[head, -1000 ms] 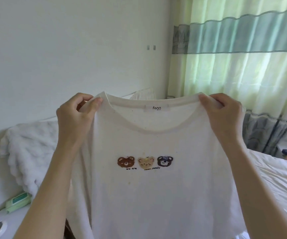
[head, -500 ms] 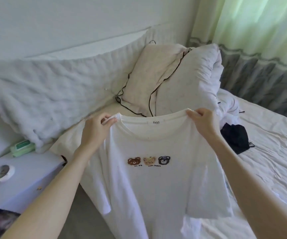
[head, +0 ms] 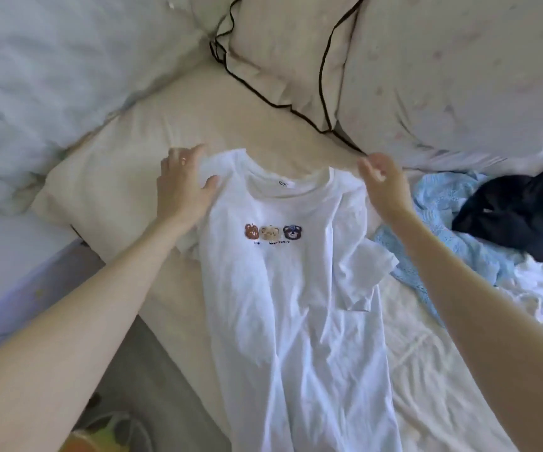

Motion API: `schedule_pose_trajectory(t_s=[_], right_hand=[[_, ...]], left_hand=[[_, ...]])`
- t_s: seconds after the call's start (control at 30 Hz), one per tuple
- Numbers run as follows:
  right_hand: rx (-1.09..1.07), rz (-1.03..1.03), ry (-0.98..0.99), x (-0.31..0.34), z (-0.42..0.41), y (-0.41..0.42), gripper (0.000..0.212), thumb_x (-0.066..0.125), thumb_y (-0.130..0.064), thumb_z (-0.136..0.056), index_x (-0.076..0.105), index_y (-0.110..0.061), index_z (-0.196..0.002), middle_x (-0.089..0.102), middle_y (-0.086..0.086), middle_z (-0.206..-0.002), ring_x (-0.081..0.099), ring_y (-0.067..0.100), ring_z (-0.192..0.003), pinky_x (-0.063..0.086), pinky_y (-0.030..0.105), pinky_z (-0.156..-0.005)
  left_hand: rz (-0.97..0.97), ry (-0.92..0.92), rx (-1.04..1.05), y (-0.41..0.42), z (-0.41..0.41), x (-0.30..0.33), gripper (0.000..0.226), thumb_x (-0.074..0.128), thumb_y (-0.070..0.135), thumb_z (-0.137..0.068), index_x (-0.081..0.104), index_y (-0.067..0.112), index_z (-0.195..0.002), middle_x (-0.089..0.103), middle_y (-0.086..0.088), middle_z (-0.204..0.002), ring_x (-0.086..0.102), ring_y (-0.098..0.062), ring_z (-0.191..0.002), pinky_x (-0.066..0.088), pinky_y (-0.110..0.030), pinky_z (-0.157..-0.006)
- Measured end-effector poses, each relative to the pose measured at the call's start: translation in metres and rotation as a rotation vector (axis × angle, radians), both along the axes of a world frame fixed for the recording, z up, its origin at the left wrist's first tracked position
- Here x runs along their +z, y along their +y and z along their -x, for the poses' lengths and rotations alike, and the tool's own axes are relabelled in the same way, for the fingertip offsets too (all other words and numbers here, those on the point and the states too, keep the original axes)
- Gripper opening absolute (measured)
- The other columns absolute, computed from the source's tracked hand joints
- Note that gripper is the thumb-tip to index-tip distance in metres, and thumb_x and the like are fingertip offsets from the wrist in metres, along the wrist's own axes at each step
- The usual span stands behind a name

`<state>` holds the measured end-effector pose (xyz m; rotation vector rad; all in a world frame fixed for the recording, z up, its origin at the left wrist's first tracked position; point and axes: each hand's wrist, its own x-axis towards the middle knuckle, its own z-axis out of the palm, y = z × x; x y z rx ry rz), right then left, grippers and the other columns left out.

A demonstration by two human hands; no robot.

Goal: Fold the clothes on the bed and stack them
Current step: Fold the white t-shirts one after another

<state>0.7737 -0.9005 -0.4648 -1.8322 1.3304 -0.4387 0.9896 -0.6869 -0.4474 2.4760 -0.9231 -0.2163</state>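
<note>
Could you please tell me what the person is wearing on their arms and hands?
Both forearms are bare, with no sleeves in view. The left hand has a thin ring on one finger. The right hand shows no ring, watch or glove.

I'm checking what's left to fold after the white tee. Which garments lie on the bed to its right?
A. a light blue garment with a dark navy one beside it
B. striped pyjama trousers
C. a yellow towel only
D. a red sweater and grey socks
A: right of the white T-shirt, a crumpled light blue garment lies on the bed, with a dark navy garment at its far side.
</note>
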Motion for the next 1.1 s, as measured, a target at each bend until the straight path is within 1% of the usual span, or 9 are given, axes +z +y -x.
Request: schedule_pose_trajectory(t_s=[0.17,0.3,0.37,0.47,0.6,0.8,0.87,1.03,1.1], right_hand=[[-0.016,-0.118,0.123,-0.084,0.059,0.069,0.036,0.052,-0.022,-0.096,0.051,-0.007,-0.129,0.054,0.01,-0.13,0.05,0.022,-0.119,0.033,0.023,-0.09],[-0.117,-0.14,0.284,-0.121,0.117,0.12,0.035,0.051,-0.014,-0.094,0.052,-0.004,-0.127,0.051,0.017,-0.128,0.049,0.029,-0.117,0.035,0.029,-0.093],[-0.208,-0.159,0.389,-0.132,0.15,0.147,0.037,0.051,-0.018,-0.094,0.05,-0.006,-0.128,0.048,0.018,-0.131,0.045,0.032,-0.118,0.034,0.037,-0.096],[-0.294,-0.224,0.568,-0.144,0.199,0.184,0.045,0.056,-0.03,-0.091,0.048,-0.007,-0.128,0.046,0.018,-0.132,0.043,0.036,-0.121,0.035,0.044,-0.098],[-0.281,-0.235,0.622,-0.151,0.242,0.231,0.05,0.063,-0.04,-0.085,0.051,-0.008,-0.121,0.047,0.014,-0.126,0.046,0.035,-0.116,0.039,0.045,-0.096],[-0.274,-0.131,0.564,-0.153,0.271,0.285,0.051,0.071,-0.028,-0.079,0.051,-0.006,-0.12,0.048,0.018,-0.121,0.044,0.035,-0.115,0.038,0.043,-0.091],[-0.278,-0.174,0.584,-0.153,0.281,0.295,0.034,0.062,-0.024,-0.084,0.055,-0.007,-0.113,0.048,0.015,-0.118,0.045,0.032,-0.111,0.037,0.037,-0.085],[-0.391,-0.259,0.459,-0.146,0.301,0.284,0.01,0.056,-0.015,-0.089,0.06,-0.007,-0.084,0.06,0.009,-0.085,0.058,0.032,-0.087,0.034,0.029,-0.067],[-0.564,-0.333,0.354,-0.14,0.308,0.272,0.014,0.057,-0.015,-0.089,0.062,-0.002,-0.091,0.058,0.01,-0.085,0.057,0.031,-0.087,0.04,0.034,-0.072]], left_hand=[[-0.082,0.322,0.101,0.076,0.05,-0.095,0.04,0.06,0.006,-0.087,0.051,-0.001,-0.125,0.053,-0.021,-0.122,0.047,-0.033,-0.117,0.036,-0.035,-0.098],[-0.109,0.561,0.263,0.135,0.1,-0.144,0.031,0.059,0.01,-0.089,0.053,0.003,-0.118,0.058,-0.008,-0.103,0.058,-0.025,-0.092,0.044,-0.026,-0.073],[-0.12,0.679,0.322,0.157,0.123,-0.161,0.026,0.057,0.019,-0.091,0.052,0.008,-0.115,0.057,-0.004,-0.1,0.057,-0.016,-0.083,0.039,-0.019,-0.063],[-0.11,0.9,0.372,0.182,0.154,-0.178,0.012,0.055,0.031,-0.093,0.052,0.022,-0.099,0.059,0.002,-0.092,0.06,-0.016,-0.085,0.042,-0.023,-0.062],[-0.117,1.091,0.362,0.211,0.201,-0.188,0.005,0.058,0.029,-0.092,0.058,0.03,-0.097,0.065,0.013,-0.092,0.061,-0.001,-0.081,0.042,-0.015,-0.058],[-0.195,1.134,0.354,0.272,0.259,-0.186,0.006,0.057,0.015,-0.093,0.06,0.013,-0.088,0.061,0.003,-0.079,0.056,-0.008,-0.071,0.041,-0.008,-0.053],[-0.215,1.111,0.363,0.288,0.268,-0.183,0.02,0.056,0.015,-0.094,0.054,0.006,-0.076,0.054,-0.004,-0.072,0.051,-0.018,-0.07,0.04,-0.02,-0.062],[-0.069,1.035,0.604,0.31,0.269,-0.176,0.02,0.041,0.019,-0.1,0.049,0.002,-0.1,0.054,-0.017,-0.097,0.054,-0.029,-0.091,0.046,-0.045,-0.088],[0.001,0.938,0.692,0.316,0.266,-0.173,0.018,0.037,0.018,-0.1,0.047,0.002,-0.103,0.053,-0.017,-0.089,0.052,-0.028,-0.084,0.046,-0.044,-0.078]])
